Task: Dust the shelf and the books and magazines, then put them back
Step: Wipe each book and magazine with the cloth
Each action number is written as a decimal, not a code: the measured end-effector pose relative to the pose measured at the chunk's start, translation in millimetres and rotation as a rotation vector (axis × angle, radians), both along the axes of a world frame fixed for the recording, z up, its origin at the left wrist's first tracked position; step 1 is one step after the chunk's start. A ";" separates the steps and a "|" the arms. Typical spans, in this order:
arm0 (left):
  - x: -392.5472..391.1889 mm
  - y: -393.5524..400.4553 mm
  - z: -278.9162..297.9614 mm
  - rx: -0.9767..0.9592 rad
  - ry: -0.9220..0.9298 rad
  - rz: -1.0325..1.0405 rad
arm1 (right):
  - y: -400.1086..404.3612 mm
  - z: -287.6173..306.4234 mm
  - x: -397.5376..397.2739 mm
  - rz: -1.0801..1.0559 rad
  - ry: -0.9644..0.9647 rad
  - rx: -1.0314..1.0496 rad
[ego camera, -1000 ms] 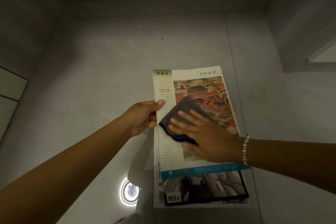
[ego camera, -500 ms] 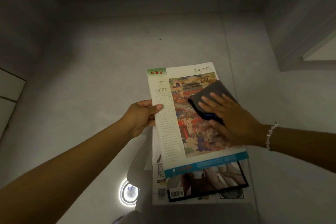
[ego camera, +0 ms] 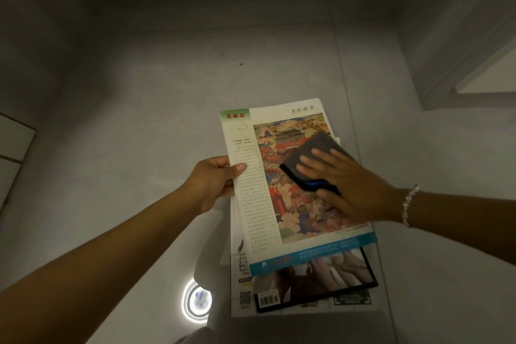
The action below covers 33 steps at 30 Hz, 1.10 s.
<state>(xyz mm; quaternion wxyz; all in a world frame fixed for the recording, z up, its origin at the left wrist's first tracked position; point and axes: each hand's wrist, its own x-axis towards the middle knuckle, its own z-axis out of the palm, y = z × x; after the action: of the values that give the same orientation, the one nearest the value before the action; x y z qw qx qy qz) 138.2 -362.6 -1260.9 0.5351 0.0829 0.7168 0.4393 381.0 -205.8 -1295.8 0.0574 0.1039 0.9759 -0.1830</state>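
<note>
A left hand (ego camera: 215, 181) gripped the near-left edge of a magazine (ego camera: 282, 176), thumb curled over the text column, fingers hidden beneath, and held it above a pile of other magazines (ego camera: 307, 288) on the floor. To the right of that grip, a right hand (ego camera: 346, 184) lay flat, fingers straight, pressing a dark cloth (ego camera: 310, 156) against the printed painting on the page. A beaded bracelet (ego camera: 408, 205) circled the right wrist.

The risks, as judged from this pose: the magazine was pinched at one edge only, so pressure from the wiping hand on the side far from the grip could have bent the thin page or twisted it out of the thumb's hold, dropping it onto the pile below. A stroke running off the right edge could have caught and creased that edge. Part of the cloth overhung the page there, and with no fingers curled round it, it could have slid free. The pile, stacked askew beneath the grip with its lower covers jutting out, could have been scattered by a falling magazine.

Left of the grip, pale grey floor tiles (ego camera: 125, 134) stretched to a wall with light panels at the frame's edge. Below the grip, a ring of light (ego camera: 196, 300) was reflected in the glossy tile. Beyond the grip, a dark band ran along the top of the view; whether it was the shelf could not be told. Far right of the grip stood a pale moulded door frame (ego camera: 458, 64). The room was dim.
</note>
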 end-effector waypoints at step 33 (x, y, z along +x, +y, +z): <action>26.9 20.8 68.1 0.288 -0.058 -0.089 | -29.4 139.2 -74.5 -0.658 0.135 -0.779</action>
<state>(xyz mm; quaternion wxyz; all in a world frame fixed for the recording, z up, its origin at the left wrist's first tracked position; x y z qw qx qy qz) 165.1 -341.7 -1192.8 0.5570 0.1779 0.6262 0.5157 306.5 -235.1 -1156.6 -0.0317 0.3646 0.7526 -0.5475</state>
